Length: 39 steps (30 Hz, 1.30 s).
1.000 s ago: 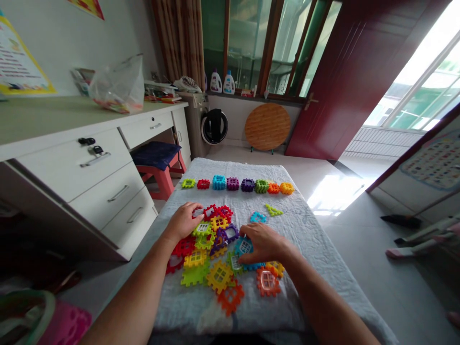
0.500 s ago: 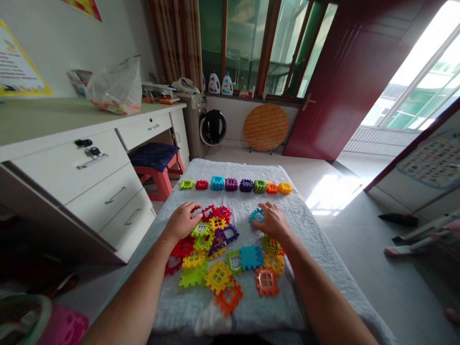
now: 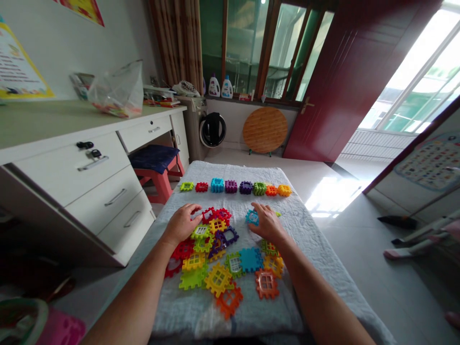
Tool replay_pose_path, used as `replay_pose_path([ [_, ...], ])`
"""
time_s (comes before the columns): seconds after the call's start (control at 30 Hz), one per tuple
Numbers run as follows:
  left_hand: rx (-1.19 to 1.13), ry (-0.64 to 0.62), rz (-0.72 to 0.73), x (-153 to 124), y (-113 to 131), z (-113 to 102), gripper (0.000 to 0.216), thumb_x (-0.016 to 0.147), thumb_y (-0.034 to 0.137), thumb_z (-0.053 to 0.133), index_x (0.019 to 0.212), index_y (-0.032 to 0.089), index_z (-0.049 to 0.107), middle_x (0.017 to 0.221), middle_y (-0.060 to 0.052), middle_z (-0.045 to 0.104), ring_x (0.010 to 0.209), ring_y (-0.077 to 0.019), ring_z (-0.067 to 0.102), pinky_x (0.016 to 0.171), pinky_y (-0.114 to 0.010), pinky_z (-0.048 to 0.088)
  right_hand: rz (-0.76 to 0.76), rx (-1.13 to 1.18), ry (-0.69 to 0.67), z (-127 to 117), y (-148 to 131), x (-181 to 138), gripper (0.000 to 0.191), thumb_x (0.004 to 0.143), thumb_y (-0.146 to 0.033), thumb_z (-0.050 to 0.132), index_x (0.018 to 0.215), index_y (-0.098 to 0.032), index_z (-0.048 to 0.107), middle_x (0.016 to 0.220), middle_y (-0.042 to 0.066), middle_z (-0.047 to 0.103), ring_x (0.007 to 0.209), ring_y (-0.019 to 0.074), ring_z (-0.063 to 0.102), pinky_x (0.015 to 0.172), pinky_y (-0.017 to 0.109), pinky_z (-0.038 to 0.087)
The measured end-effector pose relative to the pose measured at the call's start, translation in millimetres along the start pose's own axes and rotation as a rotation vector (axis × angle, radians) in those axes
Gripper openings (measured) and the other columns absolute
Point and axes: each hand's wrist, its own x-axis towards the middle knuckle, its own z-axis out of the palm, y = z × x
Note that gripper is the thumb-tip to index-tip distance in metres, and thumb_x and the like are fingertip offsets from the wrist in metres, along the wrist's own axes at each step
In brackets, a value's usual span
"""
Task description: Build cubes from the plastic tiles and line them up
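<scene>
Eight stacks (image 3: 231, 186) in row; one blue piece (image 3: 252, 217) at right fingers (image 3: 259, 211).

The right hand (image 3: 268, 223), over the solid blue tile (image 3: 251, 259) a second ago, is now beyond it, fingers and thumb about a blue windowed piece (image 3: 252, 217) that has shifted slightly left since half a second ago. The solid tile lies uncovered; a green windowed tile (image 3: 269, 247) shows right of it. Farther beyond, the green triangle (image 3: 278, 214), earlier in full view, is mostly hidden.
</scene>
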Motion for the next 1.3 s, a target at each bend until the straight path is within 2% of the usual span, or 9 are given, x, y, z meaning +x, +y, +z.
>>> replay_pose_path([
  [0.23, 0.002, -0.013, 0.005, 0, 1, 0, 0.027, 0.077, 0.031, 0.052, 0.098, 0.018, 0.064, 0.097, -0.008, 0.068, 0.092, -0.0223, 0.064, 0.086, -0.034, 0.050, 0.030, 0.003, -0.040, 0, 3, -2, 0.064, 0.069, -0.033, 0.066, 0.128, -0.018, 0.049, 0.111, 0.011, 0.063, 0.103, 0.0278, 0.053, 0.088, 0.038, 0.038],
  [0.5, -0.006, -0.001, 0.015, 0, -1, 2, 0.026, 0.078, 0.031, 0.052, 0.097, 0.018, 0.063, 0.098, -0.007, 0.068, 0.091, -0.0220, 0.064, 0.085, -0.033, 0.050, 0.072, 0.039, 0.086, -8, 14, -7, 0.066, 0.071, -0.038, 0.065, 0.131, -0.016, 0.046, 0.111, 0.010, 0.064, 0.102, 0.0280, 0.053, 0.090, 0.038, 0.037],
  [0.73, 0.005, -0.007, 0.045, 0, 5, 1, 0.025, 0.079, 0.029, 0.053, 0.097, 0.017, 0.064, 0.097, -0.008, 0.067, 0.092, -0.0226, 0.063, 0.085, -0.034, 0.049, 0.082, -0.012, -0.040, -4, 15, -11, 0.070, 0.068, -0.037, 0.068, 0.131, -0.012, 0.048, 0.110, 0.012, 0.064, 0.102, 0.0285, 0.053, 0.087, 0.036, 0.036],
  [0.9, 0.010, 0.028, 0.093, 1, 10, 0, 0.024, 0.080, 0.030, 0.056, 0.098, 0.017, 0.063, 0.097, -0.007, 0.065, 0.092, -0.0228, 0.062, 0.086, -0.035, 0.049, 0.048, 0.016, 0.011, -1, 10, -7, 0.064, 0.068, -0.029, 0.066, 0.127, -0.015, 0.050, 0.108, 0.011, 0.064, 0.098, 0.0263, 0.055, 0.087, 0.036, 0.038],
  [1.03, 0.043, 0.012, 0.168, 2, 27, -2, 0.022, 0.081, 0.028, 0.057, 0.100, 0.018, 0.063, 0.105, -0.008, 0.064, 0.100, -0.0239, 0.059, 0.093, -0.038, 0.045, -0.025, 0.078, 0.110, 7, 5, -1, 0.066, 0.068, -0.027, 0.066, 0.130, -0.015, 0.047, 0.109, 0.011, 0.063, 0.100, 0.0260, 0.054, 0.090, 0.038, 0.039],
  [1.1, 0.076, -0.031, 0.211, 2, 41, -4, 0.024, 0.080, 0.026, 0.059, 0.102, 0.018, 0.064, 0.108, -0.008, 0.064, 0.103, -0.0245, 0.057, 0.095, -0.039, 0.043, -0.058, 0.106, 0.117, 13, 5, 1, 0.070, 0.067, -0.027, 0.068, 0.132, -0.016, 0.045, 0.109, 0.011, 0.063, 0.101, 0.0262, 0.054, 0.091, 0.039, 0.040],
  [1.3, 0.171, -0.276, 0.339, 11, 84, 2, 0.034, 0.078, 0.029, 0.063, 0.109, 0.017, 0.062, 0.113, -0.009, 0.064, 0.105, -0.0256, 0.056, 0.095, -0.037, 0.043, -0.093, 0.184, 0.106, 19, 20, -1, 0.075, 0.067, -0.034, 0.073, 0.133, -0.016, 0.043, 0.117, 0.014, 0.061, 0.107, 0.0286, 0.055, 0.092, 0.044, 0.041],
])
